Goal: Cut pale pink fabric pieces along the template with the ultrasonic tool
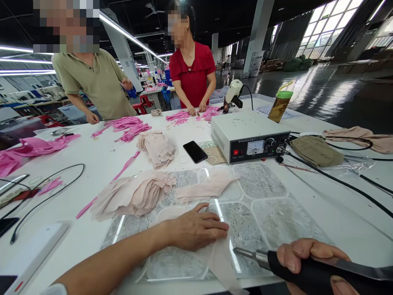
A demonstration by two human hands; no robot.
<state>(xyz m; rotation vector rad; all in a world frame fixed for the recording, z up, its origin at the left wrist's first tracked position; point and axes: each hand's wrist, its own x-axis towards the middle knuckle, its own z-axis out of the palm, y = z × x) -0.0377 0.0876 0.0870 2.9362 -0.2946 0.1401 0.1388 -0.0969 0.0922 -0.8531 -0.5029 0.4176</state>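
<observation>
My left hand [199, 227] lies flat, fingers stretched out, on a pale beige fabric piece [223, 262]. One strip of that fabric runs from under the fingers toward the table's front edge. In my right hand [310, 262] is a black-handled ultrasonic hand tool [254, 257]. Its pointed metal tip aims left, close to the fabric strip and just right of my left fingers. Beneath both is a clear-topped mat [270, 213] with grey marbled panels. Another beige fabric piece [207, 186] rests on the mat beyond my left hand, beside a fanned stack of beige pieces [135, 194].
A control box [251, 127] with a meter stands behind the mat, its black cable [337, 178] crossing the right side. Nearby are a phone [195, 151], a bottle [280, 106] and more beige pieces [157, 149]. Two people stand across the table by pink fabric strips [132, 126].
</observation>
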